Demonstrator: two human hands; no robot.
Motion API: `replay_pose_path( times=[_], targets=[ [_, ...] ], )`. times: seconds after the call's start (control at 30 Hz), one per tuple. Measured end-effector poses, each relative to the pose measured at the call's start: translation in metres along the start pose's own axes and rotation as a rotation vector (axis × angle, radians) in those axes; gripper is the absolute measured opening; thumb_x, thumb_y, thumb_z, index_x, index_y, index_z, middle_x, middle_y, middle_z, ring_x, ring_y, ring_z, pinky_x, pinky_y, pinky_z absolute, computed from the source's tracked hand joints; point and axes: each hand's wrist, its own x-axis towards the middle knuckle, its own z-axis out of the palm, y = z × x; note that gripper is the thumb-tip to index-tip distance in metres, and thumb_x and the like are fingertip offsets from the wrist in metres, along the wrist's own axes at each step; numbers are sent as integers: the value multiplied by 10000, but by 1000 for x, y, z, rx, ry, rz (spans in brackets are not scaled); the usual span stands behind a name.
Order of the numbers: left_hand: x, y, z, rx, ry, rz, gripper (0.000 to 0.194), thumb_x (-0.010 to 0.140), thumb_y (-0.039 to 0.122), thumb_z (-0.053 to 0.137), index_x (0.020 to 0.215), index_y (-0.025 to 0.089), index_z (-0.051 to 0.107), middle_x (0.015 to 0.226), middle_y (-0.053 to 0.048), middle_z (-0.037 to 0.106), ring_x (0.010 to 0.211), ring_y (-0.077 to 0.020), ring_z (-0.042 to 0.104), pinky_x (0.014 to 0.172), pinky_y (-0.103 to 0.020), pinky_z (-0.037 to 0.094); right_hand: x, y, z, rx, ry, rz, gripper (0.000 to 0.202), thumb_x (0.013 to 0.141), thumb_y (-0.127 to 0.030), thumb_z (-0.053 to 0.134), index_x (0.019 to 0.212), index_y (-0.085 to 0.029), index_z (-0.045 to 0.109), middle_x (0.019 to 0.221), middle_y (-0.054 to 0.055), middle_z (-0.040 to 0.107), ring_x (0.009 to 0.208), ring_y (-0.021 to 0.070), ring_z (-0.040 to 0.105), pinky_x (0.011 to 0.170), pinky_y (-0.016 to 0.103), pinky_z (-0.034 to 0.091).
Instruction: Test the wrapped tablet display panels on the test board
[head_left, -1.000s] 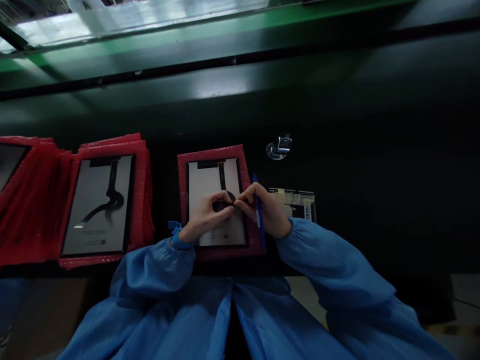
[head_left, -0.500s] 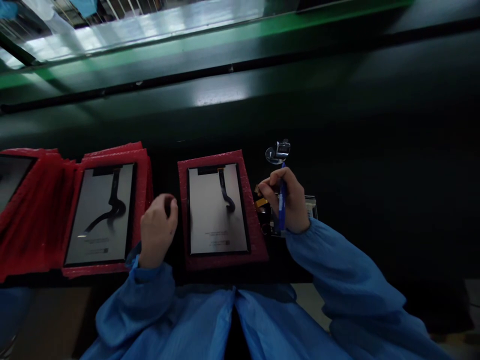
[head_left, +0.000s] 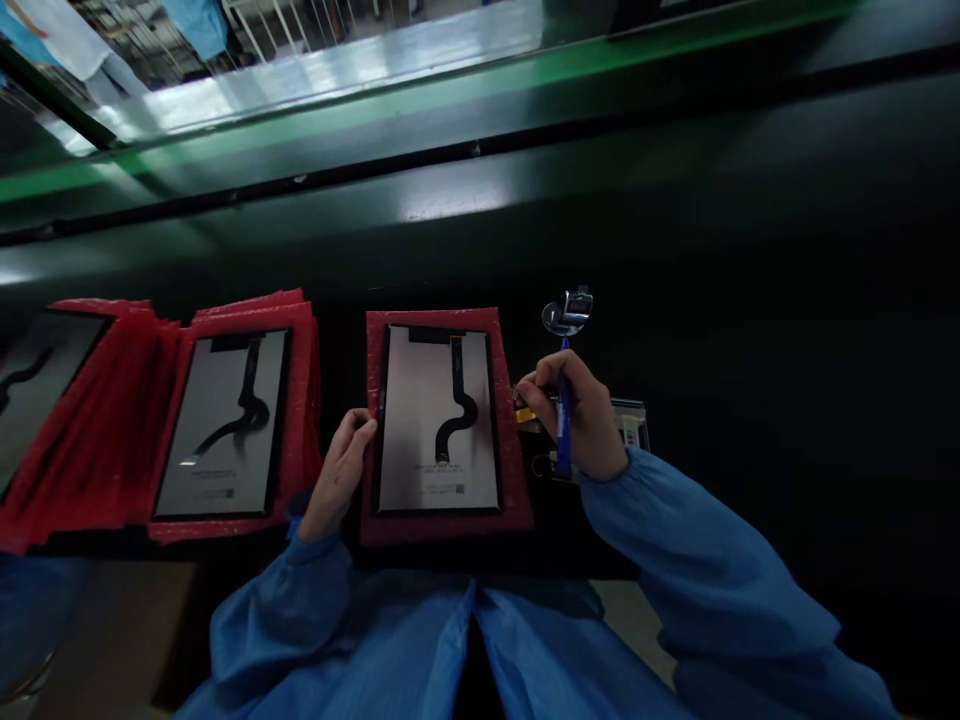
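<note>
A display panel (head_left: pixel 409 400) lies face-down on a red bubble-wrap sleeve (head_left: pixel 516 490), its black ribbon cable (head_left: pixel 459 375) running down its back in an S-bend. My left hand (head_left: pixel 341 475) is at the panel's left edge, thumb and fingers closed against it; whether they also pinch the sleeve I cannot tell. To the right, my right hand (head_left: pixel 589 420) is closed round a blue pen-like tool (head_left: pixel 564 425). Its fingertips are by a small gold-coloured flex piece (head_left: pixel 525 410), beside a small circuit assembly (head_left: pixel 631 420) partly hidden under the hand.
On the left, another panel (head_left: pixel 214 420) with a ribbon cable rests on stacked red sleeves (head_left: pixel 304 400). A further panel (head_left: pixel 45 370) lies beyond them. A shiny metal tally counter (head_left: pixel 576 303) stands above my right hand. A green-edged rail (head_left: pixel 450 75) crosses the back; people are beyond.
My left hand has moved right to the middle panel's edge. That panel's cable, curled up short before, now lies extended down its back. My right hand stays by the small parts. The view has shifted slightly.
</note>
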Motion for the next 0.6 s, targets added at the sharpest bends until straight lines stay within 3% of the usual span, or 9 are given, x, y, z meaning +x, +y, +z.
replay_pose_path(
  times=[0.07, 0.17, 0.27, 0.33, 0.47, 0.57, 0.6],
  targets=[
    [4, 2, 13, -66, -28, 22, 504, 801, 598, 646, 1095, 194, 581, 898, -33, 677, 827, -207, 637, 696, -286, 500, 0, -2, 1, -4, 10, -11, 176, 899, -284, 650, 846, -235, 489, 750, -27, 648, 577, 111, 603, 529, 227, 478],
    [7, 9, 25, -84, -94, 184, 534, 785, 559, 688, 1121, 152, 608, 1008, -82, 705, 945, -242, 658, 805, -317, 523, -2, -5, 2, 10, 19, -10, 184, 884, -264, 657, 834, -239, 482, 746, -28, 662, 598, 121, 631, 544, 229, 504],
    [-8, 24, 11, -29, -50, 299, 459, 843, 508, 654, 1146, 164, 632, 1041, -74, 720, 1008, -253, 665, 872, -329, 532, -3, -3, 2, 18, 20, 8, 170, 890, -258, 651, 850, -249, 486, 751, -32, 668, 629, 130, 647, 576, 240, 524],
    [-26, 36, -16, 69, 69, 300, 421, 835, 496, 675, 1102, 171, 660, 977, -57, 723, 938, -244, 673, 819, -320, 551, -4, -1, 0, -5, 21, 16, 160, 893, -274, 658, 858, -253, 503, 747, -36, 659, 629, 128, 642, 578, 241, 518],
    [-52, 53, -99, 43, 319, 132, 506, 718, 525, 792, 1081, 191, 678, 806, -13, 716, 635, -181, 632, 500, -250, 505, -4, 2, -2, -31, 4, 24, 164, 886, -314, 678, 869, -256, 526, 765, -32, 662, 630, 130, 645, 568, 244, 518],
    [-44, 53, -159, -44, 461, 30, 553, 612, 489, 859, 1058, 215, 682, 733, 16, 709, 546, -162, 620, 450, -238, 502, -4, 3, -2, -29, -31, 39, 173, 884, -332, 683, 872, -253, 529, 789, -24, 676, 657, 144, 669, 589, 262, 543],
    [-36, 50, -175, 4, 460, 4, 535, 616, 486, 859, 1042, 212, 687, 725, 8, 711, 536, -172, 623, 439, -252, 503, -4, 4, -1, -29, -43, 50, 175, 887, -340, 680, 876, -252, 530, 794, -21, 679, 659, 149, 672, 589, 269, 548]
  ],
)
